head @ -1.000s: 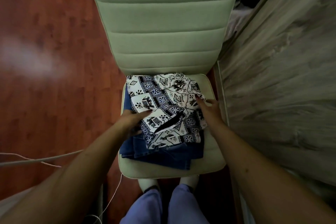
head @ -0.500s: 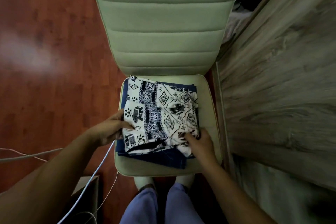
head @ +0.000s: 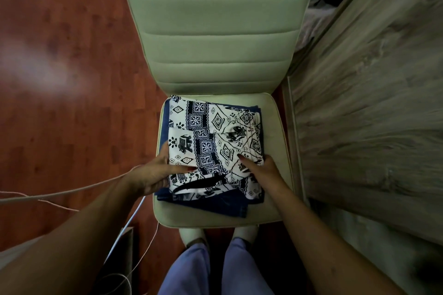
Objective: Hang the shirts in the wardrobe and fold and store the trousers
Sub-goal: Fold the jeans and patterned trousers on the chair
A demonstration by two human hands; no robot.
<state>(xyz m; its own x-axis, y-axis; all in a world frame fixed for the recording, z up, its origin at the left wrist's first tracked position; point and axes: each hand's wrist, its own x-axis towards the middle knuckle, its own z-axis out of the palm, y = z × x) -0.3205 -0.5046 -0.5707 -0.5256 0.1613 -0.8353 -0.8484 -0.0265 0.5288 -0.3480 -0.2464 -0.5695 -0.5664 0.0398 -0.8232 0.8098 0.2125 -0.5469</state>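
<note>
On the seat of the pale green padded chair [head: 275,155] lies a folded stack, soft white trousers with a blue-black elephant print [head: 213,143] on top of stiff dark blue denim trousers [head: 215,203], so I judge the folding nearly done and the storing still left; no shirts or hangers show. My left hand [head: 153,175] cups the stack's left edge, thumb on top. My right hand [head: 261,170] presses flat on the print, fingers together.

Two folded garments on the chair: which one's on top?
The black-and-white patterned trousers; the plain blue denim pair lies underneath, showing only at the edges.
</note>
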